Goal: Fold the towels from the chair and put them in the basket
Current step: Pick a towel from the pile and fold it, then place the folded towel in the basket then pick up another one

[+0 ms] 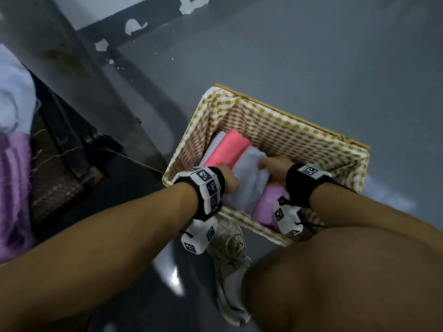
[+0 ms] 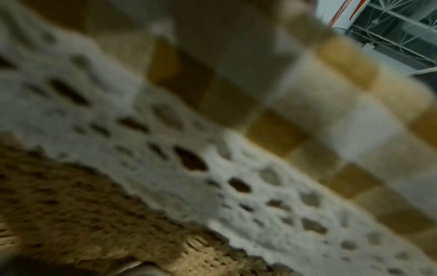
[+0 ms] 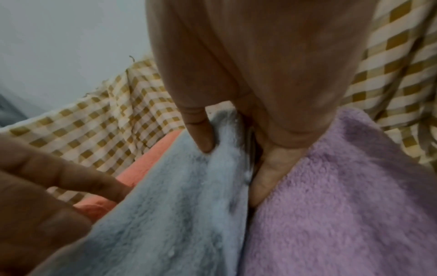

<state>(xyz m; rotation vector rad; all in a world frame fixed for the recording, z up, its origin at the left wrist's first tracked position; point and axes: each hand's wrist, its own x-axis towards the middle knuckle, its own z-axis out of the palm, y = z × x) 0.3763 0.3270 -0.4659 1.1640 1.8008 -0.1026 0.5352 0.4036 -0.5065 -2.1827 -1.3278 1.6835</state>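
The person's knee [image 1: 347,271] fills the lower right of the head view. At far left, unfolded towels [image 1: 12,164] wait on the chair [image 1: 62,188]. At centre, the left hand [image 1: 229,179] curls over the pale blue towel [image 1: 249,178] inside the basket [image 1: 287,125]. The right hand [image 1: 272,167] pinches its other edge, fingers between it and the purple towel [image 3: 343,196]. Best lower it evenly between the coral towel [image 1: 226,149] and purple, then release.

My head camera looks steeply down at the lined basket [image 1: 282,130], at one o'clock. My left wrist camera sits blurred against its lace trim [image 2: 165,149]. My right wrist camera, close in, shares the grey-blue towel [image 3: 177,205] with the head view.
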